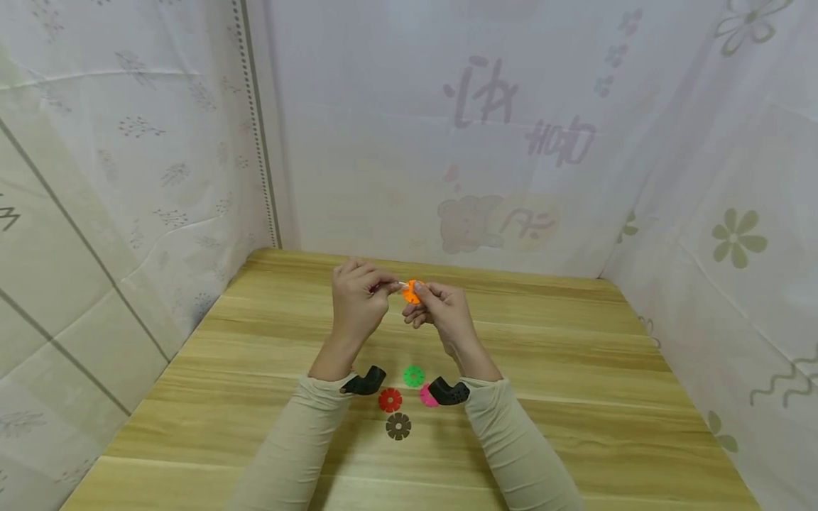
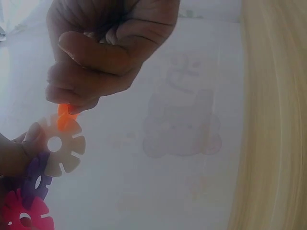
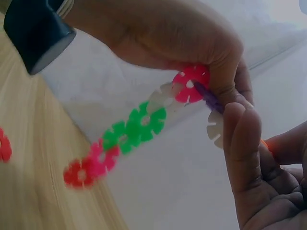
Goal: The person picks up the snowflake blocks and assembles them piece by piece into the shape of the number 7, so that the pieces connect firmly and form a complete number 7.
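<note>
My right hand [image 1: 452, 314] pinches an orange notched plastic disc [image 1: 410, 297] between thumb and fingers, above the far part of the table. My left hand [image 1: 358, 298] faces it, its fingertips pinching a translucent white notched disc [image 2: 72, 155]. In the left wrist view the edge-on orange disc overlaps the white one at its rim. A purple disc [image 2: 30, 184] joins the white disc to a pink disc [image 2: 41, 211]. From my left hand, more linked discs trail down: white, green [image 3: 154, 117], pink and red [image 3: 76, 173]. In the head view my left hand hides this chain.
On the wooden table [image 1: 543, 440], between my forearms, lie loose green [image 1: 413, 368], red [image 1: 383, 400], brown [image 1: 390, 426] and pink [image 1: 427, 397] discs. Black wrist cameras [image 1: 366, 383] sit on both wrists. Patterned curtains [image 1: 383, 142] surround the table's back and sides.
</note>
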